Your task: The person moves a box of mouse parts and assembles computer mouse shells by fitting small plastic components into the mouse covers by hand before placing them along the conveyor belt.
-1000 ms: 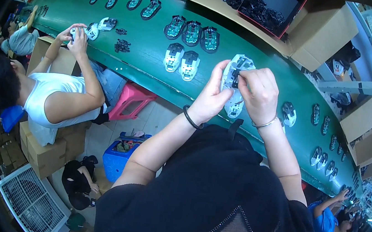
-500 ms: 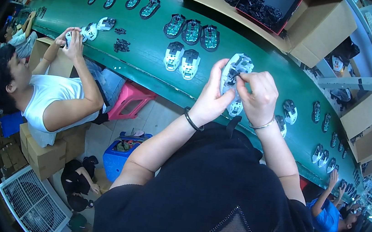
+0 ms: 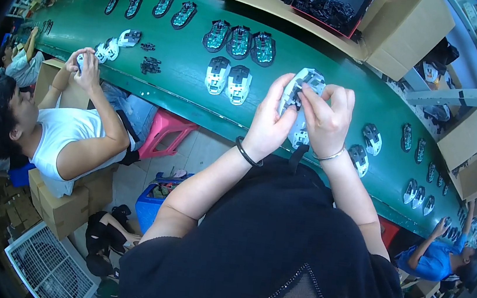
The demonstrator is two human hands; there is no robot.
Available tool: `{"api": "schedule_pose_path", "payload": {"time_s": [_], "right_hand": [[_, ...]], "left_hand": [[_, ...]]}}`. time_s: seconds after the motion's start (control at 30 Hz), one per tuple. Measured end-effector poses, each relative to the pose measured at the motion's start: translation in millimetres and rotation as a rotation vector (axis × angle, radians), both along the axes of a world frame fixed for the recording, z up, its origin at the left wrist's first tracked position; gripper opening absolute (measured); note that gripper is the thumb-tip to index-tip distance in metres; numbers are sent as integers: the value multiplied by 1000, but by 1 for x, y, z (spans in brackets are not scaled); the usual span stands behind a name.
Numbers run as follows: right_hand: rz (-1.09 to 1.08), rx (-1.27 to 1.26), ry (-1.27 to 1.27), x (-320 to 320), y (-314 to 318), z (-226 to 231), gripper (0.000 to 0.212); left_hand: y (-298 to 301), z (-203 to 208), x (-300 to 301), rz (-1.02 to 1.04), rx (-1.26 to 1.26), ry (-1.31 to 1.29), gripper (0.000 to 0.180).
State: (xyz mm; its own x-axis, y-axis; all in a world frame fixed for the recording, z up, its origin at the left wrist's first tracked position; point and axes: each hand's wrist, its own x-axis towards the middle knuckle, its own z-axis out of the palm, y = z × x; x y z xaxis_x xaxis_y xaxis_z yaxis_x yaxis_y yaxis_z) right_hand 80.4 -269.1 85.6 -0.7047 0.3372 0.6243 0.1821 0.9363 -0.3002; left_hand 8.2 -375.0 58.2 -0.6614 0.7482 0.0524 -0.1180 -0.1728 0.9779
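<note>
A white computer mouse shell [image 3: 312,78] with black inner parts is gripped in my left hand [image 3: 271,120], its underside turned up. My right hand [image 3: 330,115] has its thumb and fingers pinched together against the dark middle of that shell. Whatever lies between those fingertips is too small and covered to make out. Just below the held shell, another white shell [image 3: 299,135] shows partly between my wrists. Left of my hands, two white shells with black parts [image 3: 217,76] lie side by side on the green table [image 3: 180,92].
Behind those shells sit three mouse bases with green circuit boards [image 3: 239,42]. More shells [image 3: 372,139] lie to the right. Cardboard boxes of black parts [image 3: 325,9] line the far edge. A co-worker [image 3: 76,130] sits at left, handling a shell; another [image 3: 432,256] works at far right.
My right fingertips have moved slightly left and in against the shell's middle, where a small black piece showed between them before. The far-right co-worker's arm now reaches farther over the table.
</note>
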Motion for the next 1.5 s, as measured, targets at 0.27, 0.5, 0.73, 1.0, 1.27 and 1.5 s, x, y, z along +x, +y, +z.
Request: {"api": "schedule_pose_path", "payload": {"time_s": [0.27, 0.5, 0.73, 1.0, 1.27, 1.5], "right_hand": [[-26, -1013, 68, 7, 1, -7, 43], [39, -1163, 183, 7, 9, -38, 38], [89, -1727, 277, 56, 46, -50, 39], [-1057, -221, -149, 309, 173, -139, 41], [-1204, -81, -451, 353, 176, -187, 65], [-419, -488, -634, 259, 145, -157, 127]], "left_hand": [[8, -2, -6, 28, 67, -260, 53], [27, -6, 2, 10, -7, -64, 52], [67, -40, 28, -219, -15, -407, 55], [63, -105, 48, -463, -625, 1083, 71], [64, -122, 21, -519, -986, 1377, 96], [56, -118, 12, -397, -1038, 1419, 89]]}}
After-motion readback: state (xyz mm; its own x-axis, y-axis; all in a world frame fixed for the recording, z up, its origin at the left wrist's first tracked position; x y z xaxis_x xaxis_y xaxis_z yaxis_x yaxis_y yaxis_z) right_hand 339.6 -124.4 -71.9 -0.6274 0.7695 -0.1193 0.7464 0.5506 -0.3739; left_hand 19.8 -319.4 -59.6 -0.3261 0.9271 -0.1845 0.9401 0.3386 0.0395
